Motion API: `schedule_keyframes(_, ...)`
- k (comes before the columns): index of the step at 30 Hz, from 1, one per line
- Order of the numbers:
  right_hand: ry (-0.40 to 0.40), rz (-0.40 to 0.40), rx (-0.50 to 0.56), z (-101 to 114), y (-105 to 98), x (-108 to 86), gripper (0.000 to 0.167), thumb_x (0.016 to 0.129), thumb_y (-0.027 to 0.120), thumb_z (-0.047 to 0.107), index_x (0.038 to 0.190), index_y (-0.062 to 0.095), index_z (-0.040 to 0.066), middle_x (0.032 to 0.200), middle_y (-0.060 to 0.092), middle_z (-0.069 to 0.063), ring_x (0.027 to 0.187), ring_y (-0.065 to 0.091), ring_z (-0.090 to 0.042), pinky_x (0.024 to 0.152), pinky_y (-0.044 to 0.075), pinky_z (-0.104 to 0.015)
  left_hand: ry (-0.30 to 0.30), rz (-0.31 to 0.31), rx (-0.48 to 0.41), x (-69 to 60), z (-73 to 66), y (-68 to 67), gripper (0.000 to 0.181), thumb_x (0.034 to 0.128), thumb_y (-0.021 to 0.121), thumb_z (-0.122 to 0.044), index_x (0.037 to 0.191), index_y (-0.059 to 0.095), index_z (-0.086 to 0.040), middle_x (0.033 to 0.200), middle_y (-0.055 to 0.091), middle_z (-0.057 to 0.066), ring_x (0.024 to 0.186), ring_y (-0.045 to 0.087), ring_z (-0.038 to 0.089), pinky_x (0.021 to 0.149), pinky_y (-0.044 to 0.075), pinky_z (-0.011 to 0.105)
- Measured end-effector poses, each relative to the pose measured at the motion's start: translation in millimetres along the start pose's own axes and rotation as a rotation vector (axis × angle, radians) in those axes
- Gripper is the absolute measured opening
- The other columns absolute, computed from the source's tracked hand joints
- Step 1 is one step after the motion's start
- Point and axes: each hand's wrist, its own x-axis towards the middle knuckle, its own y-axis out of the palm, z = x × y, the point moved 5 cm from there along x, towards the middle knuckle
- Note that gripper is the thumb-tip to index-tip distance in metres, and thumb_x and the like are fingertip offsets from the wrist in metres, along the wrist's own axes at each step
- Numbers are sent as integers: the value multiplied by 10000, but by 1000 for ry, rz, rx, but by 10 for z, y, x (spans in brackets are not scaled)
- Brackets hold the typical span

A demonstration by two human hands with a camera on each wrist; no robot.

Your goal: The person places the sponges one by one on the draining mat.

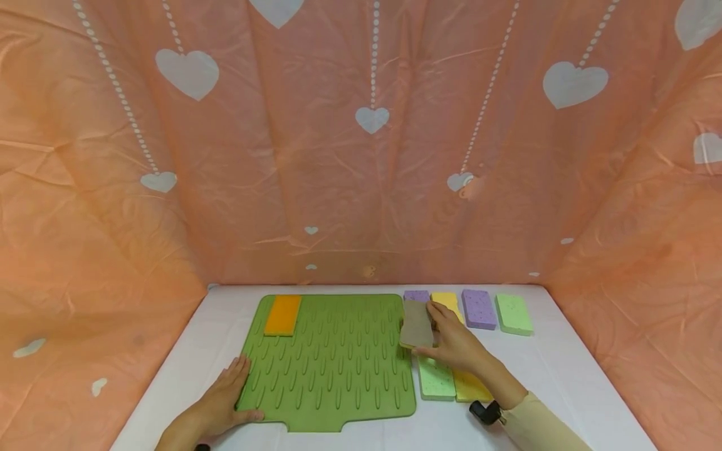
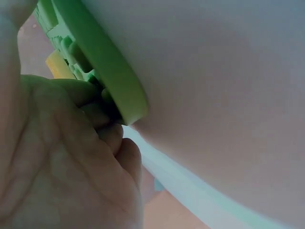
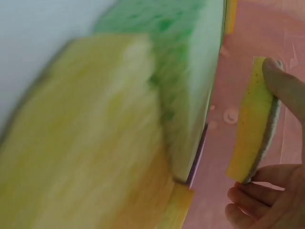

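Note:
My right hand [image 1: 454,341] pinches a sponge [image 1: 417,323] by its ends, over the right edge of the green ridged mat [image 1: 333,357]. In the right wrist view this sponge [image 3: 252,119] has a yellow body and a grey scouring layer, with the thumb at one end and fingers at the other. My left hand [image 1: 222,394] rests at the mat's lower left edge, fingers extended along it and thumb near the bottom corner. The left wrist view shows those fingers touching the mat's rim [image 2: 114,90]. An orange sponge [image 1: 282,315] lies at the mat's upper left.
Right of the mat lie purple [image 1: 479,309], pale green [image 1: 514,314] and yellow [image 1: 447,302] sponges, with another purple one [image 1: 416,295] partly covered. Nearer, green [image 1: 437,380] and yellow [image 1: 471,386] sponges sit side by side. Orange heart-patterned cloth [image 1: 372,188] surrounds the white table [image 1: 564,376].

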Motion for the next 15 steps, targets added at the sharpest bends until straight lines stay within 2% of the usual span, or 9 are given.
schedule_keyframes(1,-2,1,4,20,18,28,1175,843,907,532,1634,314,-102,1677,339,-322,1519,396,-486,1170,446,-623,-4,6,-11,1,-1,-2,1258,837,846,-579,1590,222,213,1665,135,453,1641,-41,381,1297,-120,305)
schedule_keyframes(3,-8,2,4,54,51,82,1178,836,909,542,1630,325,-102,1676,341,-324,1528,378,-497,1175,437,-631,-10,25,-1,2,-34,-24,1253,843,854,-557,1590,211,217,1664,133,453,1575,69,579,1314,-22,539)
schedule_keyframes(4,-9,3,5,71,67,108,1175,834,910,541,1631,329,-98,1677,341,-322,1537,359,-504,1180,430,-634,-7,27,9,0,-51,-34,1249,844,855,-555,1585,217,221,1658,143,457,1562,91,600,1285,27,642)
schedule_keyframes(8,-28,5,4,152,109,209,1184,824,916,545,1632,331,-93,1675,351,-314,1542,352,-506,1179,433,-632,-10,33,-3,5,-54,-33,1247,849,850,-559,1593,213,212,1661,136,455,1559,90,606,1269,33,676)
schedule_keyframes(10,-37,11,15,200,125,265,1186,825,918,540,1636,325,-89,1678,348,-310,1544,353,-495,1182,430,-629,-27,29,-27,5,-16,-13,1263,835,853,-572,1603,211,197,1678,120,437,1614,13,486,1322,-58,455)
schedule_keyframes(11,-41,14,20,222,135,294,1191,822,920,541,1636,322,-91,1679,347,-310,1542,359,-489,1184,429,-628,-30,25,-40,2,-2,-4,1270,829,853,-579,1606,211,193,1683,112,433,1624,-20,445,1300,-120,337)
schedule_keyframes(12,-42,19,21,243,145,324,1193,823,918,543,1641,317,-84,1683,345,-303,1544,363,-476,1187,429,-620,-38,21,-33,5,19,5,1278,821,849,-598,1608,219,188,1692,114,420,1635,-50,359,1286,-111,251)
schedule_keyframes(14,-48,27,24,284,164,383,1189,830,913,540,1646,308,-80,1690,337,-299,1554,346,-473,1196,418,-622,-30,14,-44,5,38,20,1278,823,847,-597,1609,215,187,1691,110,423,1635,-69,342,1261,-149,231)
schedule_keyframes(15,-53,30,25,307,171,413,1185,835,908,542,1646,307,-80,1692,334,-300,1557,340,-475,1202,410,-625,-39,13,-45,9,52,32,1279,822,849,-596,1614,214,181,1702,104,409,1634,-81,304,1236,-152,168)
